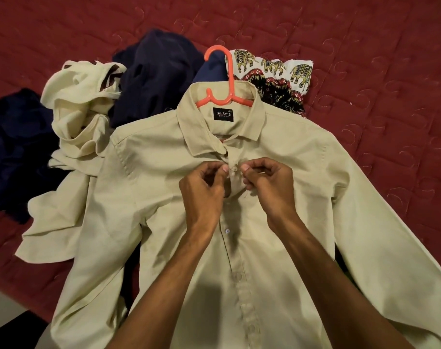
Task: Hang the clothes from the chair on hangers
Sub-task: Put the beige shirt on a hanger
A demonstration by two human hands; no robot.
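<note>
Beige cloth sat pinched in both hands. The left hand (204, 190) and the right hand (267, 182) each held the front button strip of a beige long-sleeved collared shirt (164, 222) between thumb and curled fingers. They gripped either side of a small pale button (234, 168).

The shirt lay flat, front up, on a maroon quilted bedcover (378, 71). At twelve o'clock from the hands, a coral plastic hanger (224, 79) sat inside the collar with its hook pointing away. A crumpled cream garment (83, 102) lay at ten o'clock, a rumpled navy garment (154, 79) at eleven, and an elephant-print cloth (272, 71) at one. A dark blue cloth (13, 147) lay at nine.
</note>
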